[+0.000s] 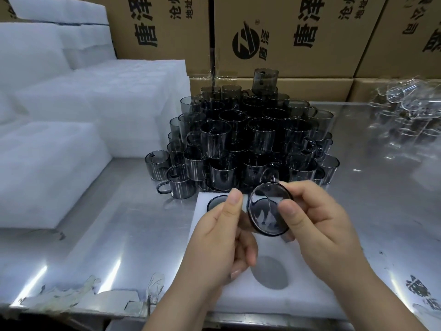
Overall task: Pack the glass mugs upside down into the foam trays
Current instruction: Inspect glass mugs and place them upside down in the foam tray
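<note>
Both my hands hold one smoky grey glass mug (268, 211) above a white foam tray (300, 292), its round base facing me. My left hand (222, 237) grips its left side with the thumb up. My right hand (317, 218) pinches the right side between thumb and fingers. One mug (216, 202) sits upside down in the tray's far left hole. An empty round hole (270, 273) shows in the tray below my hands. A tall pile of grey mugs (250, 139) stands just behind the tray.
Stacks of white foam trays (52, 149) fill the left side of the steel table (119, 235). Clear glass mugs (405, 111) lie at the far right. Cardboard boxes (286, 37) line the back. Torn plastic scraps (78, 297) lie along the front edge.
</note>
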